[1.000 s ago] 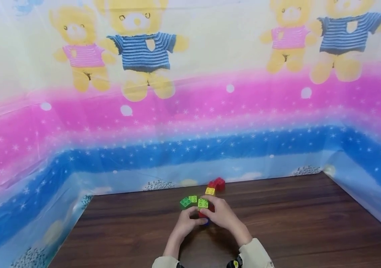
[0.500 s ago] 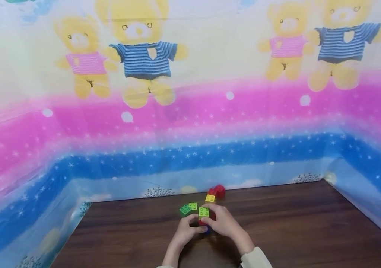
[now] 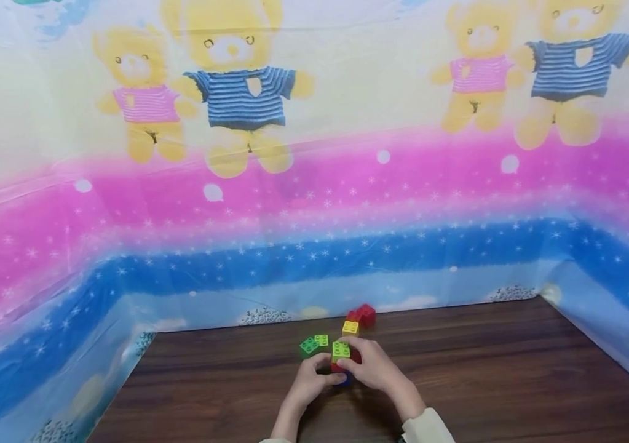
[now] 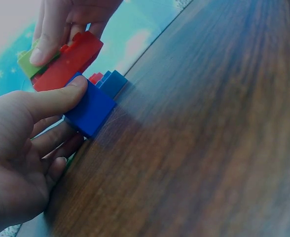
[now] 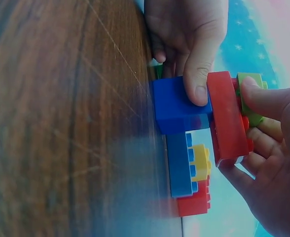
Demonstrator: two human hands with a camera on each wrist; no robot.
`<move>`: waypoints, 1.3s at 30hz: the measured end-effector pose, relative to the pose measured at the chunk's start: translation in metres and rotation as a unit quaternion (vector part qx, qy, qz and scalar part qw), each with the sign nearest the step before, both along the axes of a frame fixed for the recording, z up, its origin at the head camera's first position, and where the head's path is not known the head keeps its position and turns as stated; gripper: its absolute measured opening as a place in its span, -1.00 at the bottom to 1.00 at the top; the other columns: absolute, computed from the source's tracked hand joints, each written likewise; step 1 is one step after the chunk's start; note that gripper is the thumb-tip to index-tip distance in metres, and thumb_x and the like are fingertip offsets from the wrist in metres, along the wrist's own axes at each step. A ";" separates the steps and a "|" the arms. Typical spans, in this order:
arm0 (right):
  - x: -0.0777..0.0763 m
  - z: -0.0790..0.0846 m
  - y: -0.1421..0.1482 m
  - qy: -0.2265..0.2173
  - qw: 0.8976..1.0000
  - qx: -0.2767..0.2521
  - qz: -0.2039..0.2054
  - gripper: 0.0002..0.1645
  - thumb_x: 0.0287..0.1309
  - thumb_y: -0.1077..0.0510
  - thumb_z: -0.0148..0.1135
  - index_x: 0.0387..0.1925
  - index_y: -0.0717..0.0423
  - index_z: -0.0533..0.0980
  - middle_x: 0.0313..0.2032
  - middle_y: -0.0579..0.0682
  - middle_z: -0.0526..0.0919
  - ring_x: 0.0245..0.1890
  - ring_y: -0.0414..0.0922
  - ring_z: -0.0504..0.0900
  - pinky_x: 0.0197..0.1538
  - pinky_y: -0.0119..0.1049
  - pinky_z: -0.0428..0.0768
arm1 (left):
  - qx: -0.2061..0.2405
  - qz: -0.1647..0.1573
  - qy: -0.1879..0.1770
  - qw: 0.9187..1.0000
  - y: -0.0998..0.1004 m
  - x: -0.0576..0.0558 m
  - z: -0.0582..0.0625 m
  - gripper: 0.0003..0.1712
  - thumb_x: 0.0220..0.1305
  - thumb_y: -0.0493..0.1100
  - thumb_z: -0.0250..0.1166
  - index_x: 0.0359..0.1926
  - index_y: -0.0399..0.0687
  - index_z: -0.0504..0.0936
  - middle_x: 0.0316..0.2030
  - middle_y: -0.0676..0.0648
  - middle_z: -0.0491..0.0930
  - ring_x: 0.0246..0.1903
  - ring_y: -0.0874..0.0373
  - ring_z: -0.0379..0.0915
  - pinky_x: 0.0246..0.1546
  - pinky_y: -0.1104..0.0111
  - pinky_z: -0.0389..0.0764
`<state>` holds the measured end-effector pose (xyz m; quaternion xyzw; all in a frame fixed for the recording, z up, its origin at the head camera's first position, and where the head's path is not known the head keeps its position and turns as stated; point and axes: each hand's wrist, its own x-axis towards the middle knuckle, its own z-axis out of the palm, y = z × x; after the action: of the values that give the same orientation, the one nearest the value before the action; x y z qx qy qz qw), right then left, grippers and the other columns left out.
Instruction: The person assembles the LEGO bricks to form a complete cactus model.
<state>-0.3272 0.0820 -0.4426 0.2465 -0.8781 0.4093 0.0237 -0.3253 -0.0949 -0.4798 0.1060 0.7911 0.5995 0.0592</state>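
A stack of toy building bricks stands upright between the hands. At its foot is a blue brick (image 4: 91,111), which my left hand (image 3: 305,383) grips with the thumb across its side. Above it lies a longer red brick (image 5: 226,116) that juts out past the blue one; whether the two are fully pressed together I cannot tell. A lime green brick (image 3: 341,351) sits on the red brick's studs. My right hand (image 3: 372,363) holds the lime brick, its thumb on the near side and other fingers behind, partly hidden.
Beyond the stack, a blue brick (image 5: 179,170) carries a yellow brick (image 3: 350,328), with red bricks (image 3: 366,314) by it. To the left lie a green brick (image 3: 309,346) and another lime brick (image 3: 321,340). A printed curtain (image 3: 314,277) borders the wooden table (image 3: 486,369).
The head view has shifted, so the scene sits lower in it than a second ago. Both hands keep their hold on the stack, with hardly any visible movement.
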 end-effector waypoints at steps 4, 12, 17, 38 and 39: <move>0.000 0.000 -0.001 0.005 1.000 0.007 0.003 -0.57 0.30 0.08 0.21 0.16 0.13 0.49 0.10 0.16 0.61 0.11 0.08 0.57 0.11 0.09 0.54 | 0.000 0.001 -0.002 1.000 0.000 0.000 0.000 -0.53 0.12 -0.14 0.44 0.06 -0.18 0.62 0.05 -0.18 0.63 0.11 -0.08 0.46 -0.09 0.16 0.60; 0.000 0.003 -0.001 0.016 1.000 0.023 0.004 -0.56 0.31 0.09 0.20 0.17 0.12 0.49 0.10 0.13 0.62 0.07 0.02 0.58 0.07 0.04 0.57 | -0.003 0.001 -0.009 1.000 0.000 0.001 0.003 -0.51 0.11 -0.09 0.45 0.07 -0.15 0.62 0.04 -0.15 0.63 0.10 -0.05 0.47 -0.10 0.18 0.61; 0.001 0.005 -0.002 0.018 0.999 0.030 -0.001 -0.55 0.29 0.08 0.22 0.18 0.12 0.50 0.08 0.13 0.63 0.05 0.01 0.60 0.07 0.05 0.57 | -0.004 0.004 -0.003 1.000 0.000 0.001 0.003 -0.51 0.12 -0.13 0.44 0.08 -0.17 0.61 0.07 -0.19 0.61 0.13 -0.10 0.45 -0.08 0.15 0.61; -0.008 0.001 0.002 -0.049 0.999 0.010 -0.009 -0.52 0.20 -0.06 0.31 0.11 0.00 0.52 0.03 0.09 0.65 0.02 0.03 0.60 0.03 0.09 0.56 | -0.010 0.010 0.002 1.000 0.002 0.002 0.003 -0.52 0.11 -0.09 0.45 0.06 -0.14 0.62 0.10 -0.18 0.60 0.22 -0.21 0.38 0.15 -0.13 0.42; -0.008 0.001 0.002 -0.052 0.999 0.009 -0.007 -0.52 0.19 -0.05 0.31 0.11 0.01 0.53 0.03 0.10 0.65 0.02 0.04 0.60 0.02 0.10 0.56 | -0.011 0.010 0.002 1.000 0.002 0.002 0.003 -0.52 0.11 -0.09 0.45 0.06 -0.14 0.63 0.10 -0.18 0.61 0.21 -0.20 0.38 0.15 -0.13 0.42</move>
<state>-0.3352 0.0842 -0.4418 0.2194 -0.8837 0.4130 -0.0214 -0.3231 -0.0928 -0.4770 0.0984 0.7988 0.5911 0.0530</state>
